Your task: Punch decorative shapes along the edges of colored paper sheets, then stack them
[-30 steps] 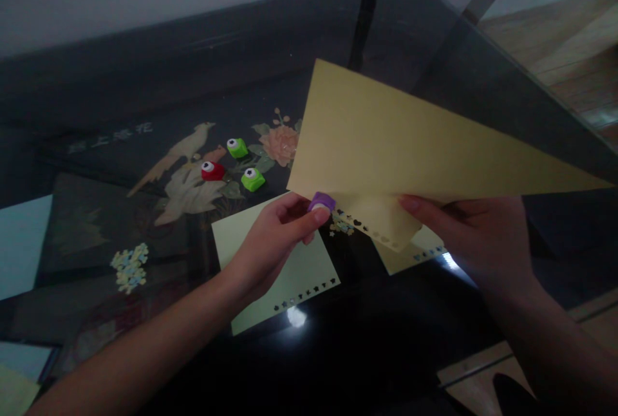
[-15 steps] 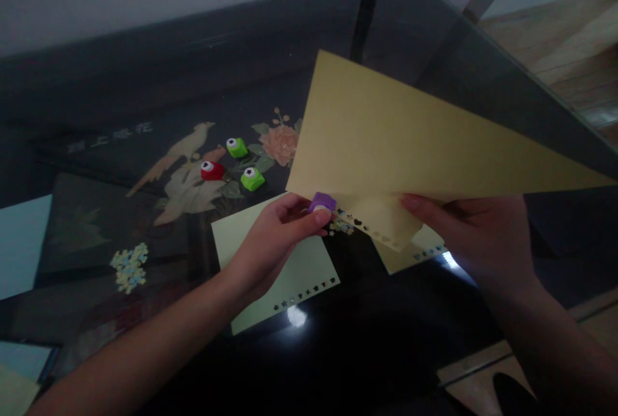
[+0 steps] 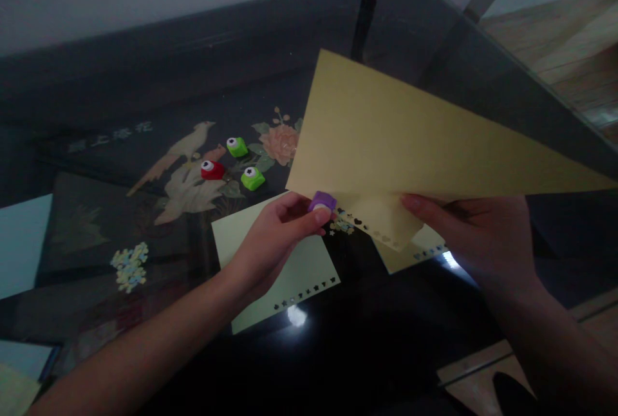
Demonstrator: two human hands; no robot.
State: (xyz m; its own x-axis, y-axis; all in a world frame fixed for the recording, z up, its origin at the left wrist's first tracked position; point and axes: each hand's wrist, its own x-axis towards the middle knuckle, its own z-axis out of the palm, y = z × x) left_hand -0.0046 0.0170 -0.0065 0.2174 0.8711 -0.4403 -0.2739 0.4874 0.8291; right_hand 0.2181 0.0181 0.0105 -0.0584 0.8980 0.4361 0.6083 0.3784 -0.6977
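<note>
A: "Over to the left hand [image 3: 270, 236]. How tight?"
B: "Curled snugly round a small purple plastic craft punch [image 3: 323, 200], thumb over its pale top. Right up against the near edge of a large yellow paper sheet [image 3: 410, 139], at the left end of a row of punched shapes. Inside the slot or just touching? Impossible to tell."
A: "And in the right hand [image 3: 487, 236]?"
B: "Pinching that same sheet by its near side, thumb on top, fingers hidden. Held above the dark glass worktop [image 3: 261, 75], long corner stretching far to the right."
A: "Any room on the left?"
B: "Yes, a good strip of glass between a pale green paper sheet [image 3: 294, 274], holes along its near edge, and a heap of blue and yellow paper cut-outs [image 3: 129, 266]. Tighter beyond: a red-and-white plastic punch [image 3: 212, 170] close beside two green-and-white plastic punches [image 3: 253, 178]."
A: "Under the held sheet?"
B: "Partly covered, another yellowish sheet [image 3: 398, 260]."
</note>
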